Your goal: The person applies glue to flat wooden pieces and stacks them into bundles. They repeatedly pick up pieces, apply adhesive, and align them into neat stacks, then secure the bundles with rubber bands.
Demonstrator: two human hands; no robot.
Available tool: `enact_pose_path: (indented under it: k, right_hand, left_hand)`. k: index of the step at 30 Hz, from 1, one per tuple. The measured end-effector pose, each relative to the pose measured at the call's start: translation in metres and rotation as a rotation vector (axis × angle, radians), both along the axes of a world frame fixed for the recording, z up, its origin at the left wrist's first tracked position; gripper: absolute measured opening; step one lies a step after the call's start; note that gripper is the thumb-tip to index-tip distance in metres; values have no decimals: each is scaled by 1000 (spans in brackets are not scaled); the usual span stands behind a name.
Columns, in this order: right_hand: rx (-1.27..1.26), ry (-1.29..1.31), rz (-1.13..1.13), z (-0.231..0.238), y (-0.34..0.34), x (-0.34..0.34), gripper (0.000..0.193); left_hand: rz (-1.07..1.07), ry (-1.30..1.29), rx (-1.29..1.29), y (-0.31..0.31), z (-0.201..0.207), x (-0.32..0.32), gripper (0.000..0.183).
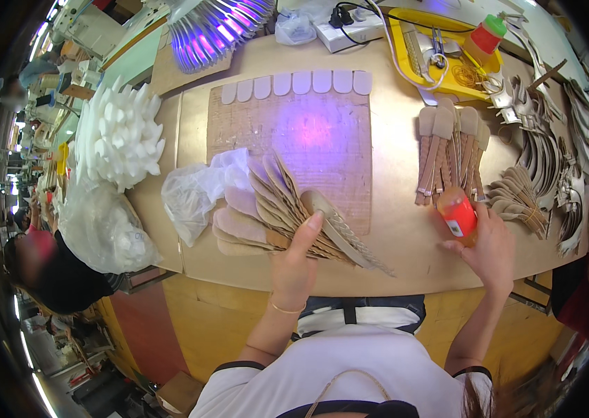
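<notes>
- The left hand (294, 268) is clamped around a fanned bundle of beige, flat strap pieces with rounded ends and braided tails (282, 214), its thumb pressed across the top.
- That bundle is near the middle of the view, over the 7 o'clock edge of a brown rectangular cardboard sheet (239, 132).
- Its long axis runs from 10 o'clock to 4 o'clock: the wide rounded ends spread toward 9 to 11, and the narrow braided tails gather toward 4.
- The right hand (489, 247), well apart from the left at 4 o'clock, is closed around a clear bottle with orange contents and a red label (457, 216).
- The bottle tilts, its long axis from 11 o'clock to 5; which end is the spout, I cannot tell.
- At 2 o'clock, near the bottle, a pile of brown braided straps (441, 150) lies with rounded ends toward 12 and tails toward 6.
- Eight pale tabs (301, 82) line the cardboard's 12 o'clock edge, rounded ends toward 6.
- A crumpled translucent white plastic bag (193, 202) sits just beside the bundle, toward 9 o'clock.
- A yellow plastic tray (466, 95) at 1 o'clock holds a green-capped, red-labelled bottle (486, 36).
</notes>
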State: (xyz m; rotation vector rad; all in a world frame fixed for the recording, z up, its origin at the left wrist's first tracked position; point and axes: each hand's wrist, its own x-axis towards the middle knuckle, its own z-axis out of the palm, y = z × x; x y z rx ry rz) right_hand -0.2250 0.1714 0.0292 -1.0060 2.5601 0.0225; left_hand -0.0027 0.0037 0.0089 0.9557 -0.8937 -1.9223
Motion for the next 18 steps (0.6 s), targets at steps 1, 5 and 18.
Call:
enact_pose_path:
  k: [1,5,18]
  right_hand:
    - [-140,124,46,-2,0,4,66]
    - [-781,54,63,6,-26,34,60]
    - [-1216,-810,-58,20,-86,100,22]
  left_hand:
    - [-10,-62,-91,2,0,0,40]
    - [39,-132,-150,15,-5,0,42]
    - [-151,-96,-324,37,-12,9,31]
